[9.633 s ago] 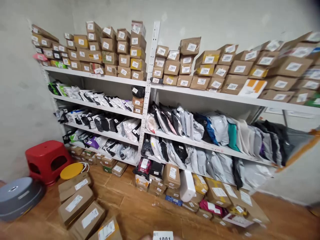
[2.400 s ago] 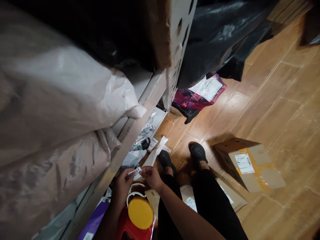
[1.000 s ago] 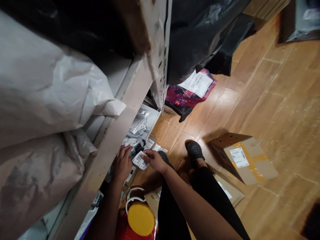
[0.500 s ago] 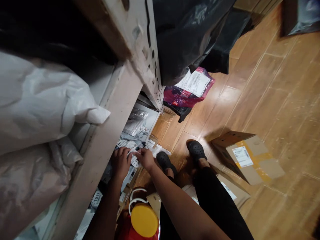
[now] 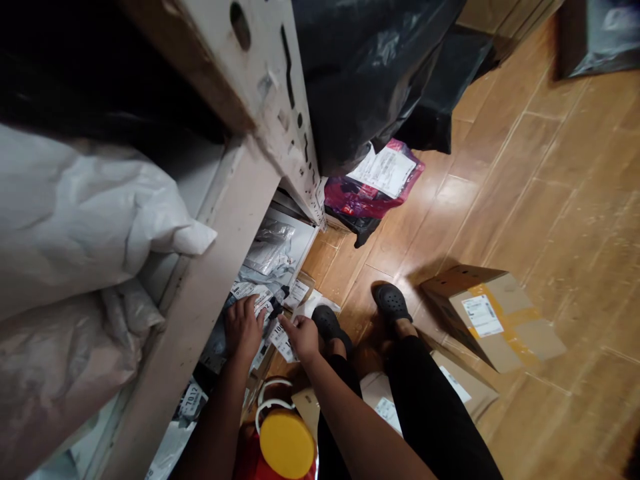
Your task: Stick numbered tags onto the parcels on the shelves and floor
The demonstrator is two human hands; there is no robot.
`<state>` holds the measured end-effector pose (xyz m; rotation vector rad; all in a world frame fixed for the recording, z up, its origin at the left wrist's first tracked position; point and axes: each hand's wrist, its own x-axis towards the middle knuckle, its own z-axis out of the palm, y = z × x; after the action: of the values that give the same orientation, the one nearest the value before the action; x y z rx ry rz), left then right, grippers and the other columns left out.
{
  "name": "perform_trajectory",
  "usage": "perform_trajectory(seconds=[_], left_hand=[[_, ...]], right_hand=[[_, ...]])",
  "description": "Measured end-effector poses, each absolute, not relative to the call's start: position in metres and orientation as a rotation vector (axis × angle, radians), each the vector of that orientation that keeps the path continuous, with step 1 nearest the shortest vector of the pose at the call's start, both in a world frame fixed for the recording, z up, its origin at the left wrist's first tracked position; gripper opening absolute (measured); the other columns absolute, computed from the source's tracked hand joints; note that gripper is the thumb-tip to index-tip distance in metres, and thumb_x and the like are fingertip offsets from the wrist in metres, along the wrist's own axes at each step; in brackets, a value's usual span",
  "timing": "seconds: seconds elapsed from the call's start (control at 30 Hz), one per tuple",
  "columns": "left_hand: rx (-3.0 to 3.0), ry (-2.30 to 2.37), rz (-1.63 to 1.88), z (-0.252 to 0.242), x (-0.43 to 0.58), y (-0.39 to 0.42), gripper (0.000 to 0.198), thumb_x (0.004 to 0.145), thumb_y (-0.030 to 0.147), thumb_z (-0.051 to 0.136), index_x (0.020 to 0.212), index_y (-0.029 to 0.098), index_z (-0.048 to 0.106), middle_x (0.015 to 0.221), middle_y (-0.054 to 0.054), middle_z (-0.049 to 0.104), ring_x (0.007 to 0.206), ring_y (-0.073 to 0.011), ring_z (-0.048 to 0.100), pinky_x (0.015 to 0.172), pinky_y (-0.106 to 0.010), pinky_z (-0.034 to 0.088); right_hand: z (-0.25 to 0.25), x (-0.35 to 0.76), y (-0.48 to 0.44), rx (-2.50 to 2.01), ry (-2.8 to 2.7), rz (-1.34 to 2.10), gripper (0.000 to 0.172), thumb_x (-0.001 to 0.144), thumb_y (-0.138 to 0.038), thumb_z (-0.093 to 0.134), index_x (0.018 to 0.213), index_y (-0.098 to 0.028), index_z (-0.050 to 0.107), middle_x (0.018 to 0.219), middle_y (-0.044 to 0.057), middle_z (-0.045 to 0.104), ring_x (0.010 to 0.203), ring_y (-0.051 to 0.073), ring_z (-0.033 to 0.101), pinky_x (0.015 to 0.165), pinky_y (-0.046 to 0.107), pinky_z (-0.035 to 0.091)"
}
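Observation:
I look straight down beside a white metal shelf [image 5: 220, 267]. My left hand [image 5: 243, 327] rests with fingers spread on labelled plastic parcels [image 5: 265, 263] on a low shelf level. My right hand [image 5: 303, 335] is closed in a pinch, pressing a white numbered label [image 5: 281, 340] against a parcel just right of the left hand. Both forearms reach down from the bottom of the view.
White poly bags [image 5: 75, 213] fill the upper shelf at left. Black bags [image 5: 370, 73] and a pink parcel [image 5: 373, 187] lie beyond the post. A cardboard box [image 5: 493, 323] sits on the wood floor at right, a yellow disc [image 5: 286, 443] on a red stool below my arms.
Earlier I held the label between both hands above the stool; my hands have moved to the low shelf, and the left hand now lies flat on the parcels while the right presses the label.

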<state>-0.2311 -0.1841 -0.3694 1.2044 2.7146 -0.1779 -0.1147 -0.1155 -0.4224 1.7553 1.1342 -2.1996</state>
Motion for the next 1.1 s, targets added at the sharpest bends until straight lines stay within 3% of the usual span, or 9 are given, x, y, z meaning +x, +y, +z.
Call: perform_trajectory(seconds=[0.1,0.2,0.33,0.47,0.63,0.77,0.83,1.0,1.1], left_hand=[[1.154,2.723,-0.128,-0.364,-0.236,-0.174,0.028,0.087,0.025,0.054,0.113,0.013,0.053,0.103,-0.014,0.063,0.094,-0.0289,0.054,0.083,-0.042,0.046],[1.097,2.805,-0.108,-0.359,-0.244,-0.150,0.028,0.085,0.021,0.056,0.111,0.012,0.054,0.106,-0.016,0.062,0.097,-0.0308,0.053,0.084,-0.044,0.046],[1.329,2.664,-0.138,-0.364,-0.255,-0.117,0.040,0.080,0.017,0.062,0.120,0.017,0.057,0.111,-0.011,0.064,0.104,-0.0289,0.053,0.097,-0.045,0.039],[1.415,2.553,-0.197,-0.372,-0.265,-0.114,0.023,0.082,0.015,0.057,0.095,0.026,0.071,0.082,-0.004,0.066,0.087,-0.0260,0.056,0.092,-0.044,0.039],[1.443,2.508,-0.210,-0.369,-0.269,-0.134,0.019,0.082,0.017,0.055,0.073,0.022,0.070,0.074,-0.005,0.063,0.082,-0.0239,0.056,0.080,-0.038,0.041],[1.413,2.523,-0.287,-0.366,-0.261,-0.136,0.036,0.084,0.016,0.049,0.117,0.024,0.063,0.081,-0.006,0.065,0.084,-0.0254,0.055,0.081,-0.040,0.039],[1.374,2.541,-0.335,-0.366,-0.255,-0.131,0.041,0.083,0.016,0.051,0.122,0.027,0.060,0.084,-0.007,0.065,0.085,-0.0272,0.054,0.082,-0.043,0.039],[1.333,2.582,-0.213,-0.374,-0.254,-0.130,0.023,0.086,0.019,0.049,0.089,0.021,0.071,0.085,-0.010,0.066,0.088,-0.0287,0.055,0.082,-0.045,0.042],[1.390,2.492,-0.056,-0.381,-0.262,-0.142,0.022,0.084,0.013,0.047,0.081,0.018,0.068,0.097,-0.009,0.068,0.096,-0.0220,0.058,0.088,-0.036,0.046]], right_hand=[[-0.421,-0.096,-0.108,1.723,0.989,-2.315,0.058,0.046,-0.064,0.075,0.046,-0.023,0.034,0.040,-0.006,0.040,0.042,0.008,0.034,0.042,0.024,0.024],[-0.419,-0.086,-0.089,1.559,0.846,-2.519,0.059,0.037,-0.066,0.078,0.052,-0.021,0.043,0.047,-0.004,0.050,0.045,0.010,0.044,0.045,0.025,0.035],[-0.418,-0.095,-0.052,1.353,0.755,-2.690,0.053,0.039,-0.055,0.084,0.065,-0.018,0.055,0.058,-0.003,0.061,0.052,0.011,0.055,0.053,0.025,0.044],[-0.420,-0.118,-0.018,1.195,0.752,-2.772,0.050,0.043,-0.050,0.085,0.073,-0.018,0.062,0.065,-0.001,0.067,0.058,0.012,0.060,0.057,0.025,0.047],[-0.426,-0.136,-0.002,1.067,0.799,-2.786,0.050,0.048,-0.052,0.083,0.079,-0.016,0.067,0.062,-0.002,0.067,0.057,0.012,0.060,0.057,0.025,0.047],[-0.433,-0.139,-0.006,1.072,0.847,-2.767,0.046,0.052,-0.051,0.080,0.078,-0.015,0.068,0.063,0.000,0.068,0.056,0.012,0.058,0.053,0.024,0.045],[-0.436,-0.137,-0.009,1.088,0.864,-2.752,0.047,0.053,-0.052,0.079,0.079,-0.015,0.068,0.065,0.001,0.068,0.056,0.013,0.058,0.052,0.024,0.045],[-0.440,-0.128,-0.013,1.126,0.890,-2.707,0.048,0.055,-0.054,0.077,0.081,-0.015,0.066,0.066,0.002,0.067,0.055,0.013,0.058,0.051,0.024,0.044],[-0.443,-0.124,-0.015,1.114,0.919,-2.684,0.047,0.058,-0.055,0.075,0.082,-0.016,0.065,0.066,0.001,0.066,0.054,0.012,0.057,0.051,0.024,0.043]])
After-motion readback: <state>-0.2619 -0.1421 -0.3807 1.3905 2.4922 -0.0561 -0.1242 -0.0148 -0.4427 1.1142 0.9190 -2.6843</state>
